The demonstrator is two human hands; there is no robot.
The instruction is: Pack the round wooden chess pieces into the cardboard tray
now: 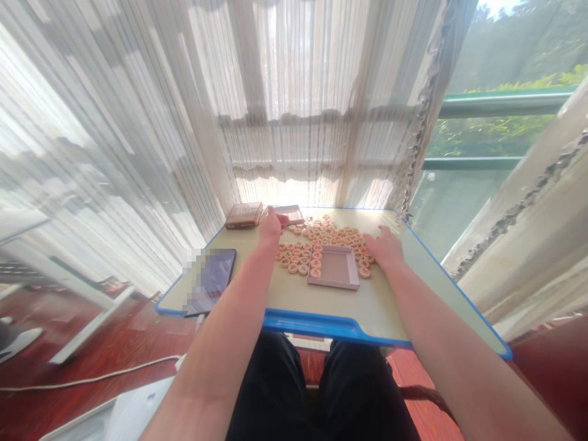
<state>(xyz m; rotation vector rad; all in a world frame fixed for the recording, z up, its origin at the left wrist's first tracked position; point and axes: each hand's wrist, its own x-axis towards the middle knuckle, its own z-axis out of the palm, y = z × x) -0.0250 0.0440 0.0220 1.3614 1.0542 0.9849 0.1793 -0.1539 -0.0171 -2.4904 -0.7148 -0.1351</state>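
Discs [327, 235] lie loose mid-table [294, 300], one column lined up inside the near tray [339, 269] along its left wall. Our right hand [384, 244] is partly open, fingers loosely spread at the discs' right edge — we can't tell if it touches any. Our left hand [272, 223] is half curled by the far tray [291, 213] — grip hidden from us. Brown box [244, 215] sits left of that.

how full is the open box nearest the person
Partly full: one column of round pieces lines the left side of the open box, and the rest of its bottom shows bare.
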